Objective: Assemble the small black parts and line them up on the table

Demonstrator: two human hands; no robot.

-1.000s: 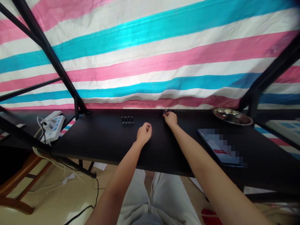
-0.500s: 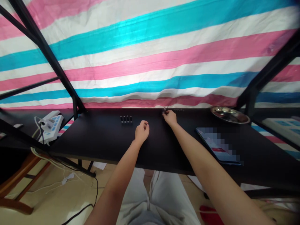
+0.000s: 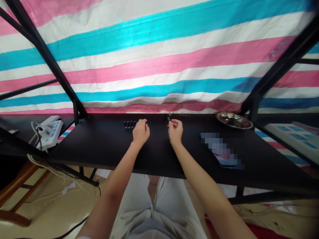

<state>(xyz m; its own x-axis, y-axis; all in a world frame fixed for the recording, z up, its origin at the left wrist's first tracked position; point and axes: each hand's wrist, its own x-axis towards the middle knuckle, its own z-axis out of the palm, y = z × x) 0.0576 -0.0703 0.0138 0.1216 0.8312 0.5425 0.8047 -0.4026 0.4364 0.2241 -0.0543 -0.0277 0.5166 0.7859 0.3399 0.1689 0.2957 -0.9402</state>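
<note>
On the black tabletop (image 3: pixel 159 156), several small black cylinders (image 3: pixel 128 124) with pale bottom ends stand in a short row. My left hand (image 3: pixel 141 133) is just right of that row, partly covering its right end. Its fingers are curled together, and whatever they may hold is hidden. To the right, my right hand (image 3: pixel 176 132) is closed in a pinch near the back edge. A small dark piece (image 3: pixel 169 118) with a clear, shiny top shows at its fingertips, too small to name. Behind this hand lies a line of several tiny clear pieces (image 3: pixel 183 115).
A round metal dish (image 3: pixel 234 120) sits at the back right, with a phone-like device (image 3: pixel 220 151), partly blurred out, nearer me. Power strips (image 3: pixel 51 134) with cables are at the left. Black frame posts (image 3: pixel 67 89) rise at both ends before a striped sheet (image 3: pixel 149 63).
My left hand has moved left and away from me, up to the row of black cylinders. My right hand has drawn slightly toward me, still pinching. The view has shifted a little right.
</note>
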